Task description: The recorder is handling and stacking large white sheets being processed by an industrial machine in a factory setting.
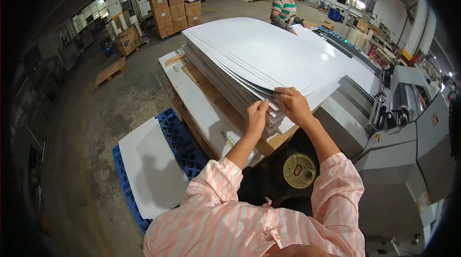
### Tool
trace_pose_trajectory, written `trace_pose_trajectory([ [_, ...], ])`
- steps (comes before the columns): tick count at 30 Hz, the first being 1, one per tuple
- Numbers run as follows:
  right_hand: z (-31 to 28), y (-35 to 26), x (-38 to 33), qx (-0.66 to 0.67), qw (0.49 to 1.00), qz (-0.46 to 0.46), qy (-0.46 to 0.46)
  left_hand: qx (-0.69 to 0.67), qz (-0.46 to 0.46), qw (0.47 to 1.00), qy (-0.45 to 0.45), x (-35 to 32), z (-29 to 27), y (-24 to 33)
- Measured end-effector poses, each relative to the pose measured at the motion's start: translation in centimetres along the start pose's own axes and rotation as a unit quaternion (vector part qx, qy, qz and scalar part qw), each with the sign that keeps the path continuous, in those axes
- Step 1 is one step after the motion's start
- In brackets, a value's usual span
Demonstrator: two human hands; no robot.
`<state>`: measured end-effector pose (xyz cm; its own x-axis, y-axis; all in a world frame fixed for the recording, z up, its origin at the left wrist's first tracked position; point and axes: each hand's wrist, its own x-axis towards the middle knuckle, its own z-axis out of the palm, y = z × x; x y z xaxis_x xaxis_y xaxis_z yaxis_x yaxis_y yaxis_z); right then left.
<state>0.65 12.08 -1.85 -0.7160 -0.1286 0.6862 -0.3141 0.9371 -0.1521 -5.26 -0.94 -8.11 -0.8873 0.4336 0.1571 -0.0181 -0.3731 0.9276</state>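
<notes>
A tall stack of large white sheets (249,50) stands in front of me, its upper layers fanned slightly apart along the left edge. At its near corner, my right hand (294,106) has its fingers curled over the edge of the top sheets, lifting them so a dark gap shows beneath. Just left of it and lower, my left hand (256,119) is closed at the sheet edges, thumb on top. How many sheets lie between its fingers is hidden.
A grey machine (403,156) with rollers stands at right. A person (286,7) in a striped shirt is at the stack's far side. A blue pallet (175,132) bearing white sheets lies at lower left. A round drum (298,170) sits below my arms. Cardboard boxes (175,14) are stacked behind.
</notes>
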Motion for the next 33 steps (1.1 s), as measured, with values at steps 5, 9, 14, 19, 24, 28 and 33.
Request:
trace_pose_trajectory([
  [5,-1.0,-1.8,0.2,-0.084,0.990,-0.109,0.004,0.013,0.024,1.000,0.008,0.2,-0.5,-1.1],
  [9,-1.1,0.5,-1.1,-0.062,0.994,-0.091,-0.024,-0.004,0.037,0.999,-0.012,0.2,-0.1,-0.8],
  [14,-0.4,-0.3,-0.4,0.011,1.000,-0.010,0.008,-0.096,0.017,0.995,-0.027,0.2,-0.5,-0.8],
  [19,-0.6,1.4,3.9,0.309,0.887,0.342,0.037,-0.072,0.038,0.995,-0.050,-0.1,-0.9,-0.3],
  [24,-0.3,0.4,2.6,0.191,0.950,0.212,0.125,-0.054,0.062,0.995,0.057,-0.5,0.6,0.1],
  [28,0.3,0.1,0.1,0.059,0.994,0.086,-0.016,-0.012,0.085,0.988,0.130,-1.2,2.2,1.5],
  [33,-0.9,-1.4,-0.1,-0.078,0.995,-0.067,0.006,0.029,0.056,0.997,0.034,-0.5,0.4,-0.6],
])
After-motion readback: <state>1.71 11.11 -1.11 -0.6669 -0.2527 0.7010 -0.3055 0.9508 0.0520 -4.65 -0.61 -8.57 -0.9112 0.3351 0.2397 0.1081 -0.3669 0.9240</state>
